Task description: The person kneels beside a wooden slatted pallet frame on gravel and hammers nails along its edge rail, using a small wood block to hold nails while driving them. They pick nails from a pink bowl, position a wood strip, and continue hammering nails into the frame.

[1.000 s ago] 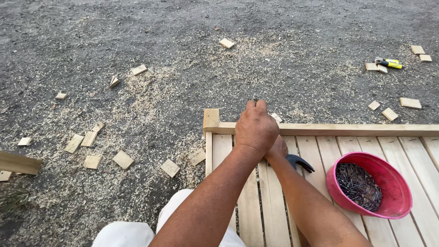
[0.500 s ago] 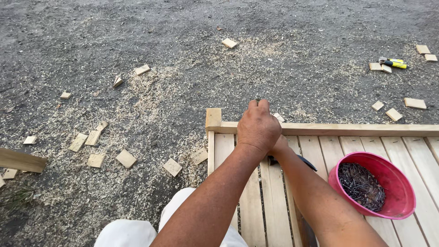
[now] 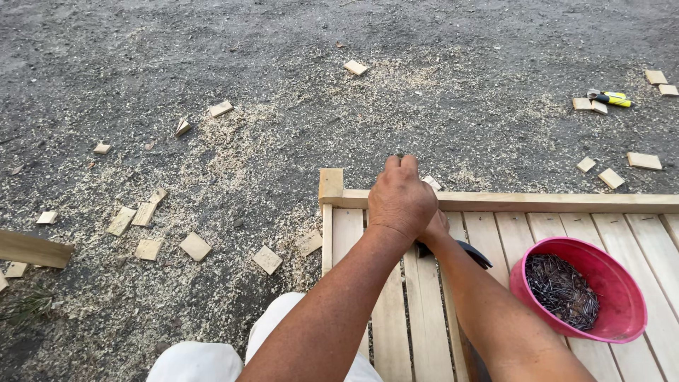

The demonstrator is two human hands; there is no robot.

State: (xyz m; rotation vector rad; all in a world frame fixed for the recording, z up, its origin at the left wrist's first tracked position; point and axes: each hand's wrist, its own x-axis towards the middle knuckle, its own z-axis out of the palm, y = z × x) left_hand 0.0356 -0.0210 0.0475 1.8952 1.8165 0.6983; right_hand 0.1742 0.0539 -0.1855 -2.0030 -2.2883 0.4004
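My left hand (image 3: 402,199) rests with closed fingers on the top rail of a pale wooden slatted panel (image 3: 537,202). A small dark tip, likely a nail (image 3: 399,155), shows at its fingertips. My right hand (image 3: 436,228) is tucked under the left one and mostly hidden. A dark tool head, probably a hammer (image 3: 469,252), sticks out just below the right wrist over the slats. A pink bowl (image 3: 622,318) full of dark nails sits on the slats to the right.
Gravel ground strewn with sawdust and several small wood offcuts (image 3: 194,246) lies left of and beyond the panel. A yellow and black tool (image 3: 608,97) lies at the far right. A plank end (image 3: 32,249) pokes in from the left. My light trouser leg (image 3: 283,332) is below.
Both hands stay at the same spot on the top rail. Only the view has shifted slightly.
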